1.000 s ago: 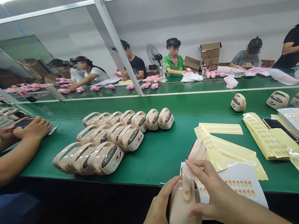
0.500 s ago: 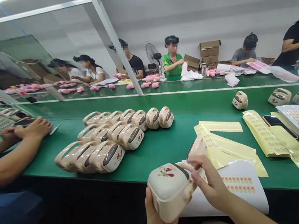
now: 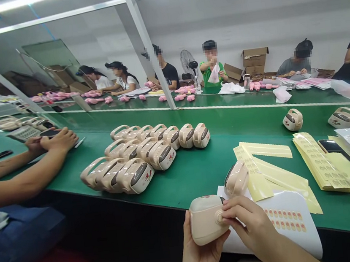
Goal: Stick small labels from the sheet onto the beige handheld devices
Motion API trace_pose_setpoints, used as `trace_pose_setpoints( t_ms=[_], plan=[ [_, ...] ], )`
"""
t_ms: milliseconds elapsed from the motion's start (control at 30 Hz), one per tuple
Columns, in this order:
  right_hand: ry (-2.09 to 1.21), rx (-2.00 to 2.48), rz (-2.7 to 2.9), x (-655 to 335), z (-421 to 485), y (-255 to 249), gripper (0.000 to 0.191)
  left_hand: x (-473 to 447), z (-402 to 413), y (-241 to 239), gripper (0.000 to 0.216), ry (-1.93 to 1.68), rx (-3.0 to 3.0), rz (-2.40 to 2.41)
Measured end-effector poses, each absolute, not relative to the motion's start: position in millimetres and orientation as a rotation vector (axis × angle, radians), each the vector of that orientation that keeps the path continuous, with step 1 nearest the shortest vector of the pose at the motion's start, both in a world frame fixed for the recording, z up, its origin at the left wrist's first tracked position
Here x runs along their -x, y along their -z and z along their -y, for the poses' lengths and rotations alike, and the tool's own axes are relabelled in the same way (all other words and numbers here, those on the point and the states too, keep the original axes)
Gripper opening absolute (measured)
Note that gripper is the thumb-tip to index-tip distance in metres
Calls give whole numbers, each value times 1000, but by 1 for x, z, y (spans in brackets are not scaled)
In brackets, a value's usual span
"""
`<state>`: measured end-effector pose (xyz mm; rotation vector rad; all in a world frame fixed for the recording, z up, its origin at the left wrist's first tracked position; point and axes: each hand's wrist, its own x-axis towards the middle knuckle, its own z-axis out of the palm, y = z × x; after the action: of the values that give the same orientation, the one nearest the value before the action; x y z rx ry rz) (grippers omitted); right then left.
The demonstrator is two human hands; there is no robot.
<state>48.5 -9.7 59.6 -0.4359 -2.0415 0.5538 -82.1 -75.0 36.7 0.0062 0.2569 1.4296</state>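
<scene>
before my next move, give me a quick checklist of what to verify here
1. Left hand supporting the case: ok, fingers cup it from below and the side.
2. Right hand at the case: ok, fingertips meet its side by the round boss.
3. Spot under the right fingertips: cannot tell, the fingers cover it.
4. White sheet fully in sight: not ok, the right arm crosses it.
5. Right hand apart from the second case: cannot tell, they look very close.
</scene>
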Motion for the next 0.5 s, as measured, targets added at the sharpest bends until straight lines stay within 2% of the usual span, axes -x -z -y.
trace_pose_setpoints(
  t_ms=[200,367,500],
  plan=[
    [-438,488,2213,-45,4,-56,23,87,68,-23,32,-1445,-88,-228],
    [-323,555,2246,-40,9,-61,27,92,70,-32,33,-1474,-118,-314],
    [-288,322,2246,-44,1,-77,24,105,78,-37,37,-1603,-198,-400]
  ],
)
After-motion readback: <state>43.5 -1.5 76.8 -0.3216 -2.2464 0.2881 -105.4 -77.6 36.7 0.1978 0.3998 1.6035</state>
